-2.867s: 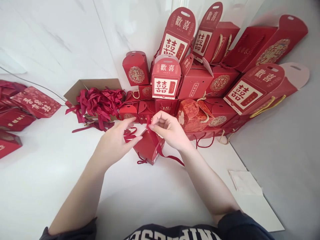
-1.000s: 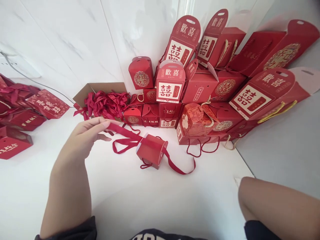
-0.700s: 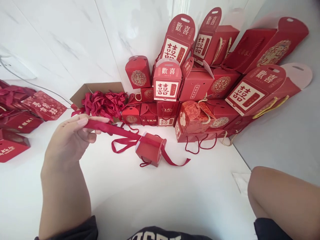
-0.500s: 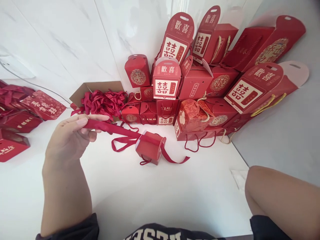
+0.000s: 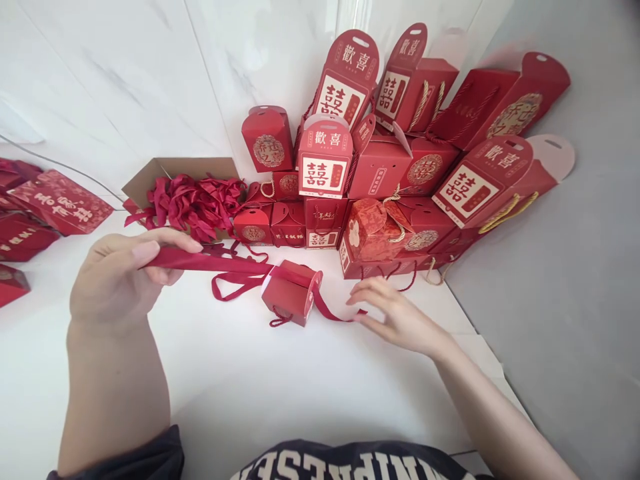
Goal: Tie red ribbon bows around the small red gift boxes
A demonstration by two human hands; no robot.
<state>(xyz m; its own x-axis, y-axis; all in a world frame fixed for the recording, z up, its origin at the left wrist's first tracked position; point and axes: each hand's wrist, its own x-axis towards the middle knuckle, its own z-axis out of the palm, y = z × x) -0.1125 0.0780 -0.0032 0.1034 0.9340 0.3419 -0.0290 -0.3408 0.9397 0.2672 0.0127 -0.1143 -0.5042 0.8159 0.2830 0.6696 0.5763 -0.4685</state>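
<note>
A dark red ribbon [image 5: 215,261] runs from my left hand [image 5: 133,267] across the top of a small red gift box [image 5: 290,293] on the white table. My left hand pinches the ribbon between thumb and fingers and keeps it stretched above the surface. The box lies tipped on its side, with a twisted red cord handle [image 5: 281,320] at its near edge. Past the box, the ribbon's tail curls down to the right. At its tip is my right hand [image 5: 393,313], thumb and fingers apart around the ribbon end; no firm grip shows.
An open cardboard box [image 5: 187,167] heaped with red ribbons [image 5: 195,200] stands at the back left. Stacked red gift boxes [image 5: 325,167] line the white tiled wall. More red boxes [image 5: 60,203] sit at far left. A grey panel [image 5: 550,267] bounds the right.
My right hand has come in from the right to the ribbon's tail; before, only that arm's bent part showed. My left hand still holds the ribbon. The view has shifted slightly.
</note>
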